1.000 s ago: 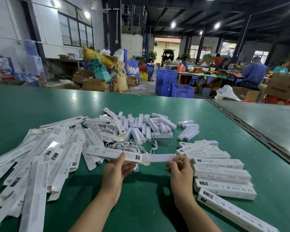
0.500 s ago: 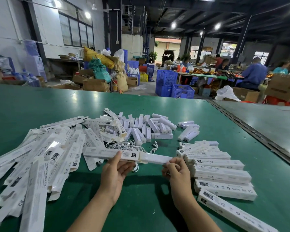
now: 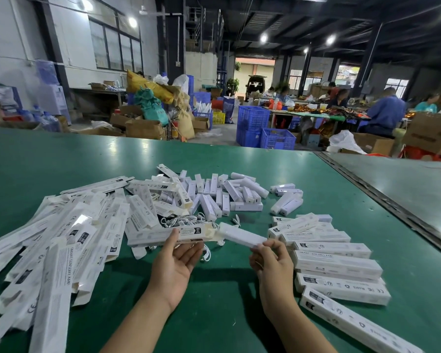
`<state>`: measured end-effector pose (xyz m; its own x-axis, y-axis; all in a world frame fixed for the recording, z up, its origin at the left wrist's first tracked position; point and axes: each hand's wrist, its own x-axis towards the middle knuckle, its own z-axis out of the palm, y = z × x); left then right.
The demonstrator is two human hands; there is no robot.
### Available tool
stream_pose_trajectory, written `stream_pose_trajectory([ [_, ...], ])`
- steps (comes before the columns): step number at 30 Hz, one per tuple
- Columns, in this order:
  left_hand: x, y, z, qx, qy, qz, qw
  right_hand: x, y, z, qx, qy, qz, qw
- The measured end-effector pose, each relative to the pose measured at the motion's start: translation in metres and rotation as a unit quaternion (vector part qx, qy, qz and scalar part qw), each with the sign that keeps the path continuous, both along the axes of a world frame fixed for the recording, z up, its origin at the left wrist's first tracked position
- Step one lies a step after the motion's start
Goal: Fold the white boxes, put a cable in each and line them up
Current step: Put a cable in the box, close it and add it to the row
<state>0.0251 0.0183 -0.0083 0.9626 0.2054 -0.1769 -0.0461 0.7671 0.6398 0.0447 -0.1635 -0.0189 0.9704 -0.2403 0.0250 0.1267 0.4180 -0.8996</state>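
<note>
On a green table [image 3: 214,319] in a factory hall, a loose heap of flat boxes [image 3: 61,250], white with grey print, lay fanned across the left side, some overlapping and a few reaching the near edge. Right of the heap, the left hand [image 3: 173,266] grasped one folded box [image 3: 163,234] above the table, thumb on its upper face and fingers underneath, its open end with a raised flap pointing right. A plain white bar [image 3: 239,234] met that open end at a slight downward slant; whether its tip had entered could not be told. The right hand [image 3: 270,263] pinched the bar's right end between thumb and curled fingers. Just behind the held box, thin white cables [image 3: 181,221] lay tangled on the table, partly hidden by it, and beyond them sat a jumble of short white units [image 3: 214,194]. To the right, packed boxes [image 3: 336,263] lay side by side in a rough row running toward the near edge, close beside the right wrist. Past the table stood blue crates [image 3: 265,128], and at far right workers [image 3: 385,113] sat at a cluttered bench.
</note>
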Motion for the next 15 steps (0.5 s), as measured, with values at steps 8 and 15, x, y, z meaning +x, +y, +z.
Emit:
stream_pose_trajectory([
  [8,0.0004,-0.0003,0.0006,-0.029,0.001,-0.013,0.999,-0.0035,0.0033,-0.0021,-0.024,-0.022,0.035,0.999],
  [15,0.0032,-0.0005,-0.0006,-0.042,0.01,0.006,0.999,-0.0046,0.005,-0.0027,-0.079,-0.05,0.025,0.995],
])
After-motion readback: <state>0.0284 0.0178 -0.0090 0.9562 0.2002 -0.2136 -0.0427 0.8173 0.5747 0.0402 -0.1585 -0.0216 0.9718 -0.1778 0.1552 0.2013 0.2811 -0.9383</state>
